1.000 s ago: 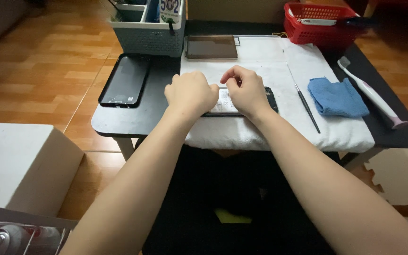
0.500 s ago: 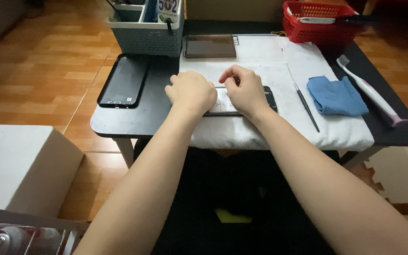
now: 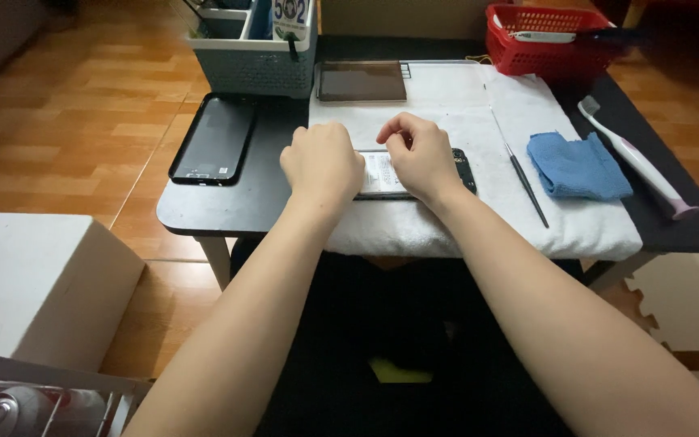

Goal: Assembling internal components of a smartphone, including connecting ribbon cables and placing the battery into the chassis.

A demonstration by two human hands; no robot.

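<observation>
An opened phone with its pale battery showing lies on a white towel spread over a small black table. My left hand rests as a loose fist on the phone's left end. My right hand covers its right part, with the fingertips pinched together over the battery's top edge. What the fingertips pinch is too small to tell. Most of the phone is hidden under both hands.
A black phone back cover lies at the table's left. A dark screen panel sits at the towel's far edge. A thin tool, blue cloth, toothbrush, red basket and grey caddy surround it. A white box stands lower left.
Both hands have stayed on the phone. The view has shifted slightly; my right fingertips have moved a little along the battery's top edge.
</observation>
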